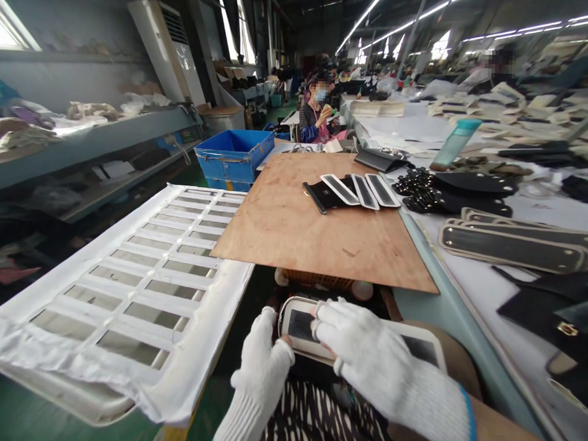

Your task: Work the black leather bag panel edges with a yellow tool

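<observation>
A long bag panel [302,323] with rounded ends, a dark middle and a cream border lies across my lap. My left hand [263,352], in a white knitted glove with bare fingertips, grips its left end, thumb on the near side. Across the panel's top lies my right hand [371,347], gloved the same way, fingers stretched to the left and touching the face. It covers the panel's middle, while the right end [422,346] shows beyond it. The underside is hidden.
Ahead, a plywood board [294,214] holds a black piece [324,194] and several white-edged strips [366,191]. A white slatted rack [165,260] stands left, a blue crate [236,156] behind. Dark panels [517,246] and a bottle [456,144] lie right. A masked person [318,117] sits beyond.
</observation>
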`<state>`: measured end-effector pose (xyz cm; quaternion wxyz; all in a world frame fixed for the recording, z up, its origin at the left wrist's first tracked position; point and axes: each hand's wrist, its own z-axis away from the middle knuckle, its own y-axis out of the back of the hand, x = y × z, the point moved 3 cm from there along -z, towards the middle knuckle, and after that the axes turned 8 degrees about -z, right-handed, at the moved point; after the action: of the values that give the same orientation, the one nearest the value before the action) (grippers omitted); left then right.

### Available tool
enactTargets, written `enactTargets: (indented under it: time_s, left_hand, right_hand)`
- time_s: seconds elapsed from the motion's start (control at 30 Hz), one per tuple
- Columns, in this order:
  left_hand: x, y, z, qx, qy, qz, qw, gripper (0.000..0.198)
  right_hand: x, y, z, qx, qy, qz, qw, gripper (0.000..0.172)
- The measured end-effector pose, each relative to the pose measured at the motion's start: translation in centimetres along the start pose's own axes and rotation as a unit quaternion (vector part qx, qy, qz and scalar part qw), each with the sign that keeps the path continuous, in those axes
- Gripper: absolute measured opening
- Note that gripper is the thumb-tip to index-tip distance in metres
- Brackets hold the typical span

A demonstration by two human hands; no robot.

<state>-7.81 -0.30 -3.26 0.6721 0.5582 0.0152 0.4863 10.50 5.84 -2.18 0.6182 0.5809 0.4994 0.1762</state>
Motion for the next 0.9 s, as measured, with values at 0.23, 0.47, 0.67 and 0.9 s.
enactTargets:
  time_s: [0.23,0.47,0.67,0.9]
  left_hand:
    - [-1.2,-1.6,-0.9,0.014,-0.055,0.035,0.998,0.046]
    - [-1.9,-2.2,-0.9,0.027,-0.043,0.043,0.998,0.049]
    - [-2.2,-2.8,-0.7,0.022,-0.036,0.138,0.99,0.051]
    - [-2.8,-2.8,-1.7,-0.018,-0.084,0.136,0.987,0.043]
  right_hand:
    - [-0.1,-2.1,-0.8,-0.051,0.045,0.022,0.997,0.036]
    - [-0.6,0.0,-2.2,-0.102,0.031,0.006,0.994,0.029]
    - [0.1,-1.0,-1.8,-0.056,0.056,-0.035,0.996,0.031]
    - [-0.1,-2.5,-1.2,-0.007,0.063,0.002,0.998,0.024]
